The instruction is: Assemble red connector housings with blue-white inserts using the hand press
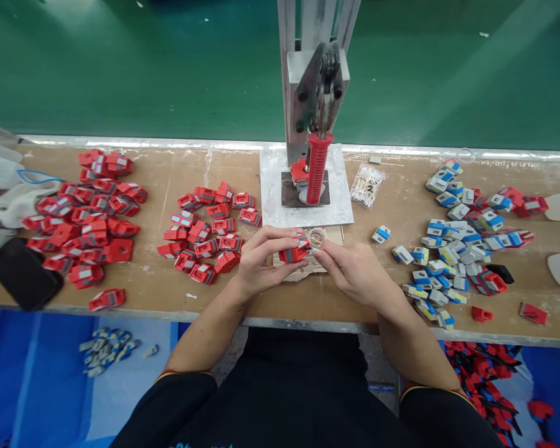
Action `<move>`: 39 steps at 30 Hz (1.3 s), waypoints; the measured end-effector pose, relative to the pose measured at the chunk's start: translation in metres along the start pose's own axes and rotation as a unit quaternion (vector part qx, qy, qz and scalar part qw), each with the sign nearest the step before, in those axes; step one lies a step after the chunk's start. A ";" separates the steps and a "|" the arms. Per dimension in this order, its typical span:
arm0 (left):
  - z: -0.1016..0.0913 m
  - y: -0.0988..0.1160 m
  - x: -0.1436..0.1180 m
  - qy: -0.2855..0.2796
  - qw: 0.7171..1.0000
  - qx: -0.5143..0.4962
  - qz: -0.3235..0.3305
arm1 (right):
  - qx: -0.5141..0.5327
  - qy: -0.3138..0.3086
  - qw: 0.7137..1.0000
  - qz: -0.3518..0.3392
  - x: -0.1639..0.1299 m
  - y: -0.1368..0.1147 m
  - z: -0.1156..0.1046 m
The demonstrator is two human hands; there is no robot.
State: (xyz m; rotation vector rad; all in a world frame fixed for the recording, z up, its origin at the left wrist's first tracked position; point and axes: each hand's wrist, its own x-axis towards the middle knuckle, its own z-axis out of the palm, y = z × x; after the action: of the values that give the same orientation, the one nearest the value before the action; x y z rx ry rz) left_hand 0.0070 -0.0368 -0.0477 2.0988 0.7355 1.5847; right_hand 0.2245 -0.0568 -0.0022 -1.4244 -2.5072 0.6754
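My left hand (262, 260) is closed around a red and grey plastic piece (295, 250) that looks like a toy vehicle body. My right hand (354, 269) is pinched shut beside it, its fingertips at a small clear round rim (317, 236). What the right fingers hold is too small to make out. Both hands are just in front of a hand-operated toggle press with a red handle (319, 168). Under the press, another red piece (299, 171) sits on a dark block (289, 194) on a pale metal plate (273, 186).
Red and grey pieces (208, 249) lie left of my hands, with a larger pile (96, 230) farther left. White, blue and yellow pieces (441, 274) cover the right. A bag of cotton swabs (367, 185) lies beside the plate. A black phone-like object (24, 274) rests far left.
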 end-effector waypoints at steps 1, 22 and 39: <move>0.000 0.001 0.000 0.000 1.000 0.003 -0.001 | 0.001 0.001 1.000 -0.002 0.000 0.000 0.000; -0.008 0.003 0.000 -0.048 0.998 0.040 0.015 | -0.028 -0.116 0.993 0.019 0.002 -0.009 -0.007; -0.017 0.009 0.004 -0.105 0.994 0.005 0.027 | -0.019 -0.149 0.988 -0.023 0.002 -0.015 -0.010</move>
State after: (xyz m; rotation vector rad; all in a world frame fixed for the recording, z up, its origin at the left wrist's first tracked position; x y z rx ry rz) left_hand -0.0073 -0.0412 -0.0348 2.2666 0.6211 1.3608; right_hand 0.2160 -0.0586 0.0139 -1.3613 -2.7802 0.8973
